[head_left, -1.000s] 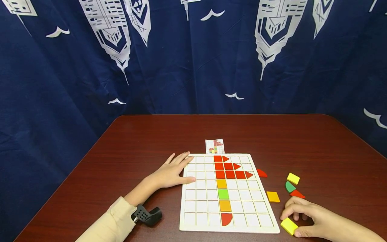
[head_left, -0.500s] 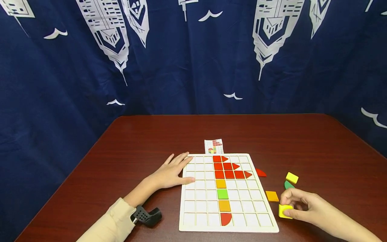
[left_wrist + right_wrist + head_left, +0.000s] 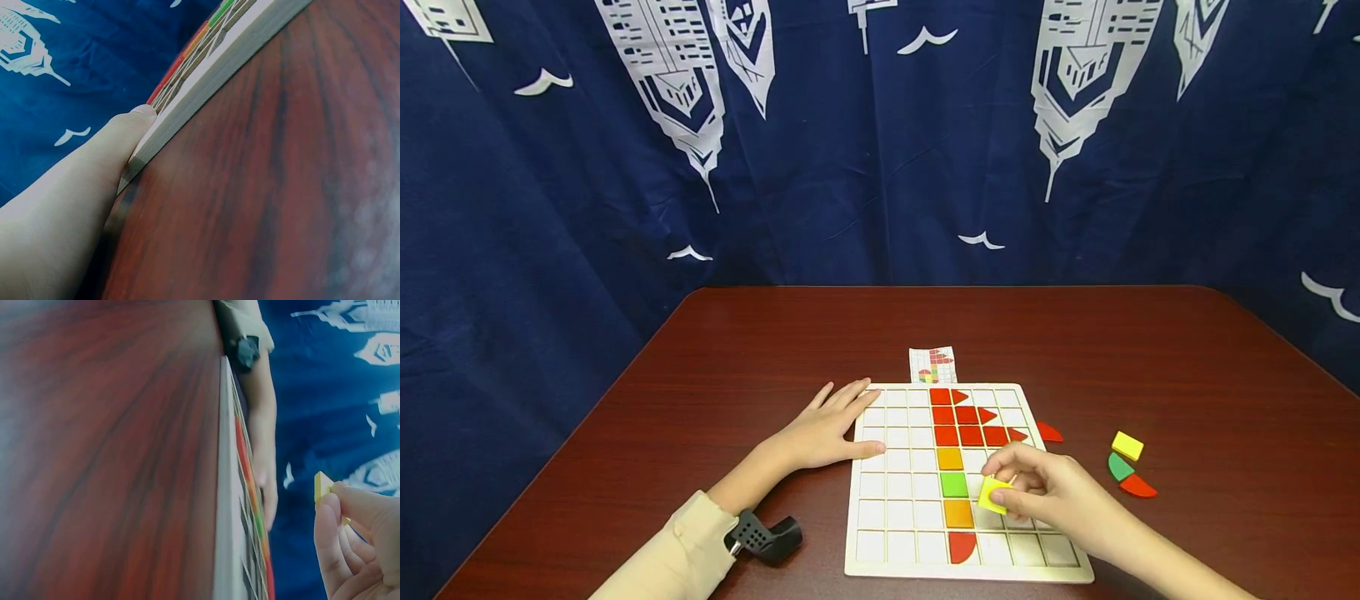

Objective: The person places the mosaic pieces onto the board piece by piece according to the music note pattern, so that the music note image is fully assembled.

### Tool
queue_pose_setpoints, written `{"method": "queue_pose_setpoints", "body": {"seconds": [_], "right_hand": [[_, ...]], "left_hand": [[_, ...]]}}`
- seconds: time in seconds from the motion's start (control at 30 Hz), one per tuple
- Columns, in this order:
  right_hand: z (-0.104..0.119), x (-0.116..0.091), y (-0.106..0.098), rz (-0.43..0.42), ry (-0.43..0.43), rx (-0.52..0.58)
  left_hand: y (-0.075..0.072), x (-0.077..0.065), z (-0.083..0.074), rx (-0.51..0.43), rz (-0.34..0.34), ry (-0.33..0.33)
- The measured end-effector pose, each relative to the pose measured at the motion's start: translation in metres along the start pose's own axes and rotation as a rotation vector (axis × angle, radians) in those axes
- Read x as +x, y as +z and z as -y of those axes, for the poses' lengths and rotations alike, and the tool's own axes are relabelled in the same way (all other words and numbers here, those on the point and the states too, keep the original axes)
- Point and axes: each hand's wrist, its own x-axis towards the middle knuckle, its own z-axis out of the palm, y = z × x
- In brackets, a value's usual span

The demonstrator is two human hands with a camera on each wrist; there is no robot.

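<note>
A white grid board (image 3: 871,546) lies on the table with colored tiles in its cells. Red squares (image 3: 944,436) and red triangles fill parts of the upper rows. Down the middle column run an orange square (image 3: 950,458), a green square (image 3: 953,484), another orange square (image 3: 958,513) and a red quarter-circle (image 3: 961,547). My left hand (image 3: 827,429) rests on the board's left edge, fingers spread. Between thumb and fingers, my right hand (image 3: 1048,492) pinches a yellow square tile (image 3: 992,493) above the board, right of the green square. The right wrist view shows this tile (image 3: 320,486) edge-on.
A small printed pattern card (image 3: 934,365) lies beyond the board's far edge. Right of the board are a red curved piece (image 3: 1049,432), a yellow tile (image 3: 1127,445), a green piece (image 3: 1120,467) and another red piece (image 3: 1139,486). A blue curtain (image 3: 880,167) hangs behind the table.
My right hand has carried the yellow tile from the table at the right leftward over the board. The loose orange tile beside the board is now hidden behind that arm. My left hand stays put.
</note>
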Motion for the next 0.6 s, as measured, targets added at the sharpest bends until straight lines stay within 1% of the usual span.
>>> {"method": "queue_pose_setpoints", "body": {"seconds": [0.07,0.13,0.23,0.3,0.47,0.6], "right_hand": [[0.003,0.007,0.009,0.022,0.013,0.037],[0.005,0.013,0.016,0.049,0.046,0.069],[0.007,0.020,0.026,0.076,0.076,0.082],[0.007,0.023,0.031,0.087,0.058,0.060],[0.008,0.027,0.044,0.122,-0.060,-0.037],[0.007,0.027,0.050,0.146,-0.114,-0.094]], "left_hand": [[0.000,0.000,0.000,0.002,-0.001,0.002],[-0.001,-0.001,0.000,-0.002,-0.002,0.003],[-0.001,-0.001,0.001,-0.001,-0.003,0.002],[-0.001,-0.001,0.001,0.001,-0.007,0.000],[-0.001,0.000,0.000,0.000,-0.012,-0.004],[0.000,-0.001,0.000,-0.004,-0.009,-0.006]]}}
